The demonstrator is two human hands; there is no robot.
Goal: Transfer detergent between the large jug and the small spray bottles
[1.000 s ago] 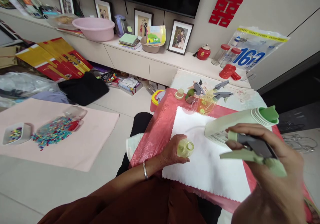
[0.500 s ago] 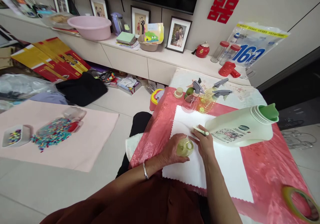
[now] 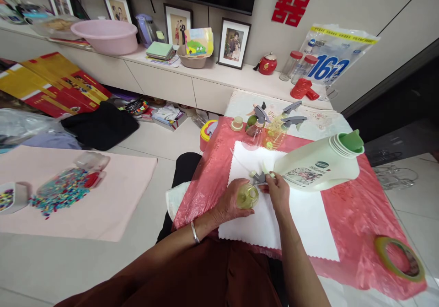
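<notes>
My left hand (image 3: pixel 231 202) is wrapped around a small yellowish see-through bottle (image 3: pixel 247 197), whose open mouth points up. Just to its right, the fingers of my right hand (image 3: pixel 278 193) are closed on a spray head (image 3: pixel 259 178) with a grey trigger. A thin pale tube runs from the spray head toward the upper left, and the head is apart from the bottle's mouth. Both hands are over a white scalloped sheet (image 3: pixel 308 224). A large pale green jug (image 3: pixel 317 166) with a green spout lies tilted close beyond my right hand.
Spray bottles (image 3: pixel 274 135) with grey triggers stand at the sheet's far edge, beside a pale cap (image 3: pixel 237 124). A tape roll (image 3: pixel 416 270) lies on the red plastic cover (image 3: pixel 353 220) at right. Beads (image 3: pixel 63 190) are spread on a pink sheet (image 3: pixel 113 206) at left.
The spray head in my right hand has turned, so its grey trigger and tube now show. My left hand still holds the bottle. The view has shifted slightly.
</notes>
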